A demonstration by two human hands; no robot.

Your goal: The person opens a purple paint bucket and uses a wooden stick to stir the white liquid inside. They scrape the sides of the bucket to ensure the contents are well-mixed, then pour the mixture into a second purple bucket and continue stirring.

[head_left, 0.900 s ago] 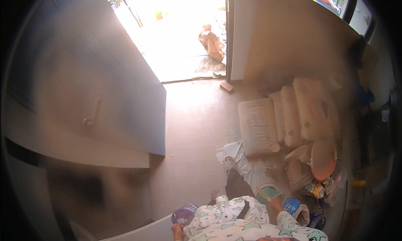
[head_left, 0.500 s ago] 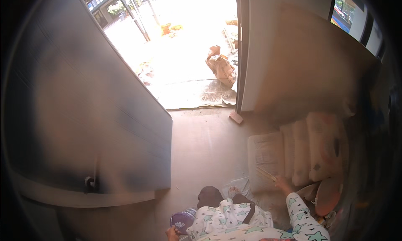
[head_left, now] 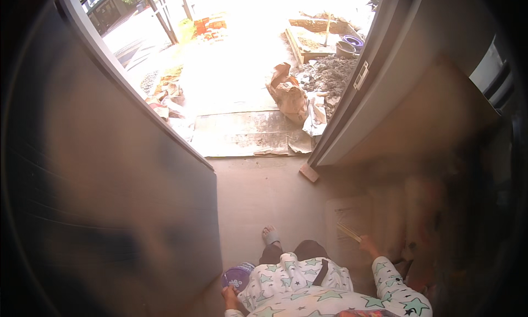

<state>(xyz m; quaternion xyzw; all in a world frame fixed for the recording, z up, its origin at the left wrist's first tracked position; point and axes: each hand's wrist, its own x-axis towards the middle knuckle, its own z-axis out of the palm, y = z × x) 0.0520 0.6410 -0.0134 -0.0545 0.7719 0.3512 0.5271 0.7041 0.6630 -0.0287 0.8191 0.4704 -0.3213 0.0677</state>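
My left hand [head_left: 229, 296] is low at my left side, its fingers closed at the edge of a round purple thing [head_left: 238, 277] with pale marks. It looks like a tub or its lid; its underside is hidden. On the other side my right hand [head_left: 368, 245] reaches forward, closed around thin, straight yellowish sticks [head_left: 350, 233] that point ahead and to the left. Exactly what kind of sticks they are is too blurred to tell. Both forearms wear sleeves with green stars.
A dark door panel [head_left: 165, 207] stands at the left. Ahead is the open doorway, with a brick [head_left: 309, 172] at its right jamb. Outside lie a torn paper sack [head_left: 289, 94], rubble [head_left: 330, 77] and a grey bucket [head_left: 345, 49]. Blurred sacks [head_left: 385, 207] lie at right.
I have stepped forward and turned a little, so the doorway looks wider and more of the outside shows. My bare foot has come into view. Both hands keep their hold.
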